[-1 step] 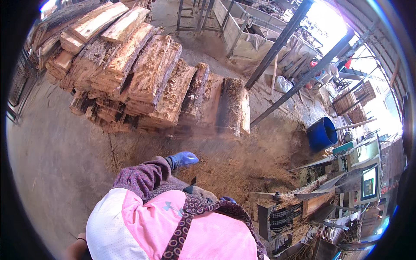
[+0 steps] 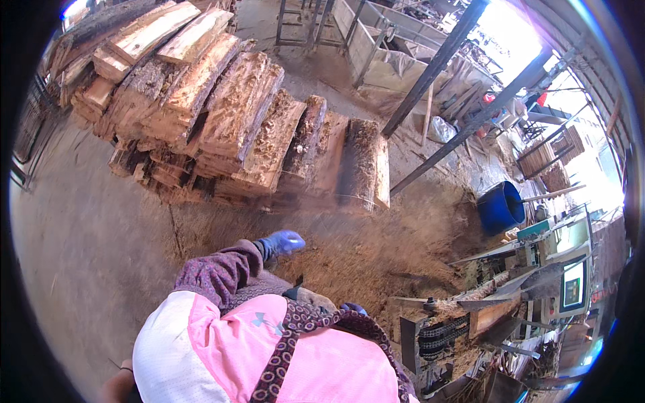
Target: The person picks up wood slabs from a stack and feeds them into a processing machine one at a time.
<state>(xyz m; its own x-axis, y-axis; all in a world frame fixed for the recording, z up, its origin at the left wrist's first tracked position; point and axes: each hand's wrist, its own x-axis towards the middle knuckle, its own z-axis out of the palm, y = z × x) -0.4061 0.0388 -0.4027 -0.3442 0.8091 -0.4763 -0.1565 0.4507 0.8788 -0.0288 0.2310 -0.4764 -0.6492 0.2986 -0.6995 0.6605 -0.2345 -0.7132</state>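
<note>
The stack of rough wooden slabs (image 2: 235,111) sits on the floor (image 2: 74,221) just beyond the person, towards their left. The slabs lie side by side; at the right end their long axes run nearly straight away from the person, while further left they slant, far ends swung to the right. The stack's lower courses are shadowed and hard to make out.

The left hand (image 2: 283,243), in a blue-purple glove, is held out short of the stack, apart from it. Its fingers look curled and I see nothing in them, but they're blurred, so I can't tell how tight the grip is. Only a bit of the right hand (image 2: 353,308) peeks past the body; its grip I can't tell at all.

A pale emblem (image 2: 260,320) marks the pink shirt (image 2: 329,363), partly cut across by a patterned strap (image 2: 277,359). Sawdust (image 2: 376,262) covers the ground ahead. Off right stand a blue barrel (image 2: 494,209) and a machine's lit screen (image 2: 572,291), too small to read.
</note>
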